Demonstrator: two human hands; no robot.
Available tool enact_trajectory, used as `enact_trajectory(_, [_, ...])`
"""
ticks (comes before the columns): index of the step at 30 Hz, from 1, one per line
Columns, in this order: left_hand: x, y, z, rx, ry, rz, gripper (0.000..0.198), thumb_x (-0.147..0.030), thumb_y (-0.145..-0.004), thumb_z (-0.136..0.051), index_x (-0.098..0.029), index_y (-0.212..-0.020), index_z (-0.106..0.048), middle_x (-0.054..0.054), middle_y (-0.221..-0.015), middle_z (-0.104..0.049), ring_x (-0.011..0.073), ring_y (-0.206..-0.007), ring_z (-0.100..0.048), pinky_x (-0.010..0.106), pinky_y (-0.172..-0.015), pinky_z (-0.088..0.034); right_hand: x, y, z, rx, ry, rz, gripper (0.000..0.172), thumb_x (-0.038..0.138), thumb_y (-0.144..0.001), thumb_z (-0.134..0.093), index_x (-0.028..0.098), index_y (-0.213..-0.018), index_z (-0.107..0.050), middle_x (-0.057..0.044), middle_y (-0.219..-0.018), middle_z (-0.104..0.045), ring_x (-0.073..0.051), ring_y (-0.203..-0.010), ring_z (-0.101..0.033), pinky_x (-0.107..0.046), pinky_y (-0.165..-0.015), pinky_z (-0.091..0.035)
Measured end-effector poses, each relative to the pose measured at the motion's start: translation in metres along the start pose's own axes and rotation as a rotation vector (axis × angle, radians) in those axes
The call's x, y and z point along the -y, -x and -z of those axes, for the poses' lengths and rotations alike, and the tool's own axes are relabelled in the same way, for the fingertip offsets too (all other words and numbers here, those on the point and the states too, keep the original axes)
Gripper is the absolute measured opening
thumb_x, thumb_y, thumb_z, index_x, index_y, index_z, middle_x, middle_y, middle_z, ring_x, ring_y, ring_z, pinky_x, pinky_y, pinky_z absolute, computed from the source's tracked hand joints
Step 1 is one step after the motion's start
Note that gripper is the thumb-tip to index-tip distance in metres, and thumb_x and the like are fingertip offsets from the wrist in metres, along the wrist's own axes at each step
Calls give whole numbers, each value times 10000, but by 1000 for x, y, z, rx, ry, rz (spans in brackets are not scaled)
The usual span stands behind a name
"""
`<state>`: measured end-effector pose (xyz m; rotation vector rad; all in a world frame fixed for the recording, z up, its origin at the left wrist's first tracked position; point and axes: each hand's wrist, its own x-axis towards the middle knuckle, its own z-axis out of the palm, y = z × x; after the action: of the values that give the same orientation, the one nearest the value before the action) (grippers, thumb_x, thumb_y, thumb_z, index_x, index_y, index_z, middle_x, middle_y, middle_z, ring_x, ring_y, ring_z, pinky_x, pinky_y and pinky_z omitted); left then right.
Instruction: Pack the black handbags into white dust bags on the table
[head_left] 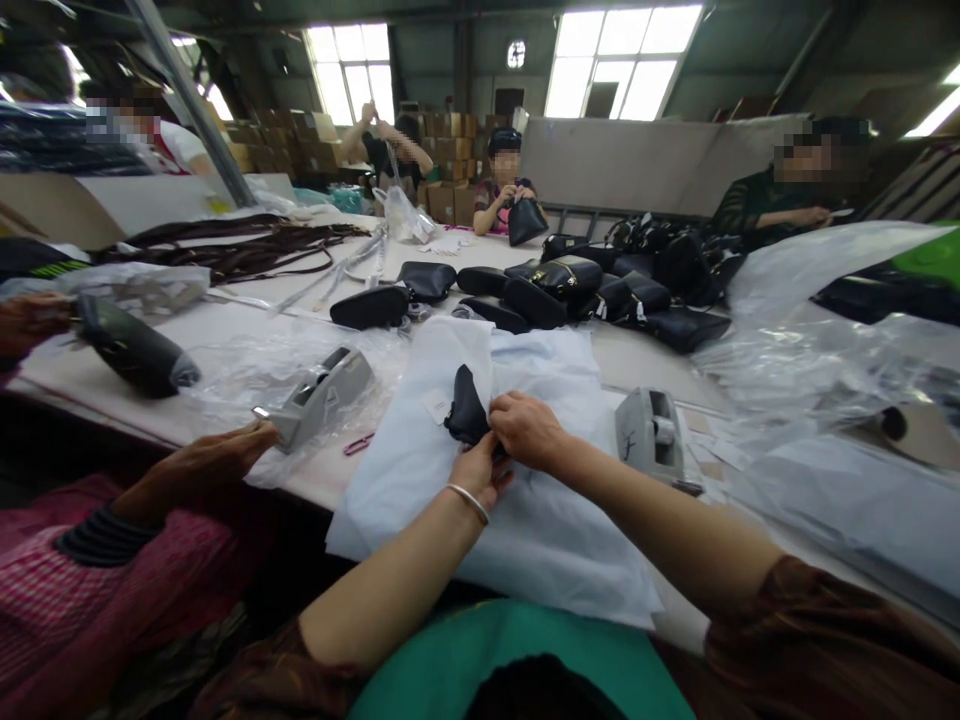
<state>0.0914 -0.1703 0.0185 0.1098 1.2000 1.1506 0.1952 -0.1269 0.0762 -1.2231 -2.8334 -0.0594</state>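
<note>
A small black pouch (468, 408) is held upright over a stack of white sheets (420, 500) in front of me. My left hand (480, 468), with a silver bangle on its wrist, grips the pouch's lower end. Against its right side, my right hand (523, 428) has its fingers pinched together at the pouch's edge; exactly what they pinch is hidden. A white tag (434, 406) hangs at the pouch's left. Just right of the sheets stands a grey tape dispenser (651, 436).
Black bags (562, 285) are heaped across the table beyond the sheets. At left, a co-worker's hand (251, 445) touches another tape dispenser (326, 395) beside clear plastic. Brown straps (225, 245) lie farther back. Plastic wrap (817, 340) piles up at right. Other people sit around the table.
</note>
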Motion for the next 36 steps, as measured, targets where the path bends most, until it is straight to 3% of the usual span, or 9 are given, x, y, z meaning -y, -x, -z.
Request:
enact_trajectory(7, [12, 18, 25, 18, -34, -24, 229, -239, -780, -764, -197, -967, -638, -7, -702, -658, 122, -545, -607, 265, -547, -505, 25, 29, -5, -18, -61, 75, 219, 210, -938, -544, 168, -870, -748, -122, -1050, -698, -255, -998, -588, -362, -859, -451])
enact_trajectory(16, [4, 25, 43, 100, -168, 69, 206, -295, -790, -745, -178, -940, -664, 32, -798, -691, 170, -673, -659, 350, -653, -563, 9, 38, -23, -151, -222, 284, 122, 184, -830, -632, 186, -748, -722, -103, -1050, -689, -272, -1129, -567, -414, -953, -413])
enact_trajectory(22, [-12, 39, 71, 273, -548, 81, 235, -357, -796, -711, -191, -953, -659, 68, -973, -728, 205, -801, -706, 364, -707, -569, 11, 39, -21, -97, -211, 344, 96, 172, -769, -661, 187, -788, -754, -101, -1221, -686, -315, -1304, -484, -452, -1047, -355])
enact_trajectory(24, [-27, 48, 83, 274, -823, -142, 221, -345, -798, -703, -184, -947, -680, 73, -931, -738, 218, -819, -712, 348, -722, -563, 13, 40, -21, -74, -195, 377, 103, 169, -758, -661, 187, -790, -758, -96, -1260, -681, -321, -1324, -470, -462, -1062, -340])
enact_trajectory(27, [-67, 63, 94, 118, -1126, -895, 293, -320, -840, -668, -180, -1097, -678, 75, -935, -734, 232, -887, -701, 380, -837, -566, 15, 40, -23, -59, -178, 410, 95, 166, -752, -657, 192, -760, -748, -79, -1305, -670, -326, -1360, -437, -475, -1086, -323])
enact_trajectory(29, [-100, 69, 93, 69, -1256, -1383, 459, -315, -844, -682, -182, -1278, -610, 115, -1163, -699, 279, -1119, -652, 451, -1000, -520, 17, 40, -24, -62, -173, 413, 89, 169, -749, -658, 196, -749, -743, -73, -1308, -671, -328, -1373, -423, -483, -1095, -318])
enact_trajectory(30, [-116, 70, 90, 121, -1359, -1540, 577, -322, -826, -713, -187, -1365, -556, 140, -1322, -632, 317, -1275, -568, 492, -1085, -462, 18, 39, -24, -64, -170, 414, 88, 174, -748, -659, 198, -750, -744, -72, -1308, -671, -330, -1376, -419, -487, -1098, -316])
enact_trajectory(33, [-151, 59, 77, 386, -1731, -1697, 854, -346, -768, -792, -216, -1519, -404, 161, -1577, -411, 385, -1500, -296, 583, -1197, -288, 20, 38, -25, -62, -160, 407, 87, 183, -744, -664, 201, -756, -748, -68, -1314, -667, -333, -1378, -419, -498, -1103, -313])
enact_trajectory(36, [-166, 34, 72, 554, -1987, -1627, 831, -257, -778, -770, -217, -1521, -402, 156, -1462, -544, 360, -1457, -381, 605, -1201, -228, 21, 38, -25, -49, -156, 402, 96, 191, -743, -666, 198, -783, -753, -69, -1326, -661, -340, -1379, -427, -512, -1110, -308])
